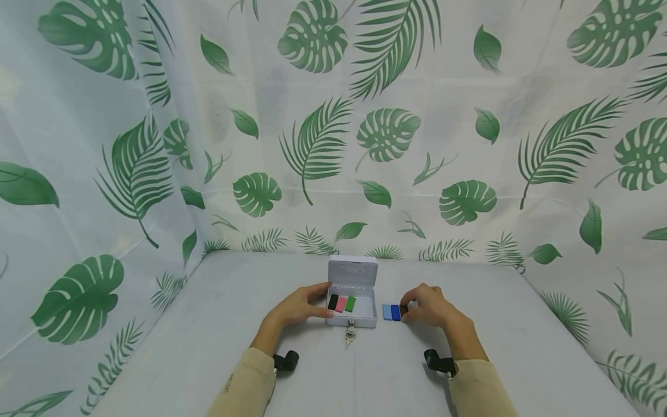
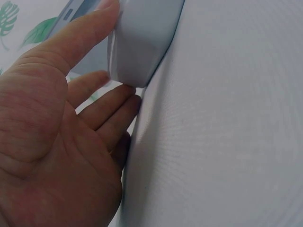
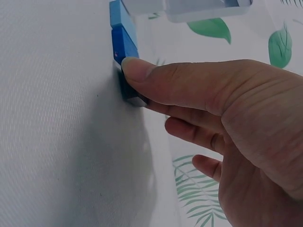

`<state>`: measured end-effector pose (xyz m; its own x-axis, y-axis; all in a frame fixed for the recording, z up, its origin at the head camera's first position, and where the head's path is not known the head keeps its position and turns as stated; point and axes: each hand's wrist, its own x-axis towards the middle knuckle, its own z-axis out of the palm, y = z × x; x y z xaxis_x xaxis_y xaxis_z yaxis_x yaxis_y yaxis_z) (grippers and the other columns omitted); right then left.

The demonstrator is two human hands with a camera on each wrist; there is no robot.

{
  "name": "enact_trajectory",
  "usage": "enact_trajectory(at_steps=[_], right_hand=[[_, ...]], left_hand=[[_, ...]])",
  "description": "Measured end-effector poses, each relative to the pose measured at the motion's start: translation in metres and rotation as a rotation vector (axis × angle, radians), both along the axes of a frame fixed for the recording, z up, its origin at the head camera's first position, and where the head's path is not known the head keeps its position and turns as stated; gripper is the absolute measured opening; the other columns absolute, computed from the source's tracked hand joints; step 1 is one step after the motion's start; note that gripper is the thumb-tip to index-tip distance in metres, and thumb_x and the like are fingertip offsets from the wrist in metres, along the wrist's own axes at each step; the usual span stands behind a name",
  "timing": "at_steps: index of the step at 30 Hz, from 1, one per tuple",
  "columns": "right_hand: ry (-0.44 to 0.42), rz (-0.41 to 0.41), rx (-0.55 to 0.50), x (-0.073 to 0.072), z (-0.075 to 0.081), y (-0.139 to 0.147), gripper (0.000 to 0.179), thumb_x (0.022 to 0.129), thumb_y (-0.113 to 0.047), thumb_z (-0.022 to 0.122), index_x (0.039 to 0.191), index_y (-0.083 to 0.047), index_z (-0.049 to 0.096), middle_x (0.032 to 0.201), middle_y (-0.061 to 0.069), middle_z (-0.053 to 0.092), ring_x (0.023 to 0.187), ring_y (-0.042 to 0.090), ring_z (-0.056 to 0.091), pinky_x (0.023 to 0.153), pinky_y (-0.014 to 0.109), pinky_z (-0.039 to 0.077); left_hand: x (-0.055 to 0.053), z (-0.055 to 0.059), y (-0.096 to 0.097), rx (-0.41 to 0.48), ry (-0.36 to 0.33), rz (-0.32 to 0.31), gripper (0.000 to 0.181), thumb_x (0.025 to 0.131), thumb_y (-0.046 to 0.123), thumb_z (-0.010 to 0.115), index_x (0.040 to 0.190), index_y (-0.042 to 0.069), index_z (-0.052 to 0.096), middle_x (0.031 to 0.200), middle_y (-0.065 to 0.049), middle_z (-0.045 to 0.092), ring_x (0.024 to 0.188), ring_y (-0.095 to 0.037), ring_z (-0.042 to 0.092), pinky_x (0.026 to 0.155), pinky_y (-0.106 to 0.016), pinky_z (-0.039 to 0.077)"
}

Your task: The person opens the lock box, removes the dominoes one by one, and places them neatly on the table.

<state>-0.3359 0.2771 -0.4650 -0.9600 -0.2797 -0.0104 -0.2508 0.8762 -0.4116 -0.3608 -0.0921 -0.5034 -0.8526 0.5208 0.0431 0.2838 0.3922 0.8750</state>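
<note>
Open box [image 1: 362,321] holding three blocks [image 1: 341,304]. Left hand [image 1: 297,304] holds its left side. Right of the box, right hand [image 1: 431,307] pinches a dark block [image 1: 403,311].

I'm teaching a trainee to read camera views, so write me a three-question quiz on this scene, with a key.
1. Which block lies in the middle of the three inside the box?
A) black
B) pink
C) green

2. True or false: the box's lid is shut.

3. Fill in: between the light blue block and the dark block that the right hand pinches lies a ____ block.

Key:
1. B, the pink block.
2. False; the lid stands open.
3. Dark blue.
</note>
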Motion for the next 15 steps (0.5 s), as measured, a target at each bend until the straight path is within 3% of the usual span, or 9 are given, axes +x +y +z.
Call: enact_trajectory(at_steps=[15], right_hand=[[0.018,-0.001,0.018,-0.0003,-0.0011,-0.0016,0.023,0.077,-0.018,0.092,0.097,-0.015,0.082,0.100,-0.001,0.076,0.107,0.025,0.062,0.111,0.066,0.032]], left_hand=[[-0.0003,-0.0010,0.0000,-0.001,0.010,-0.004,0.087,0.084,0.036,0.088,0.158,0.016,0.046,0.160,-0.005,0.050,0.152,-0.026,0.042,0.127,-0.053,0.028]])
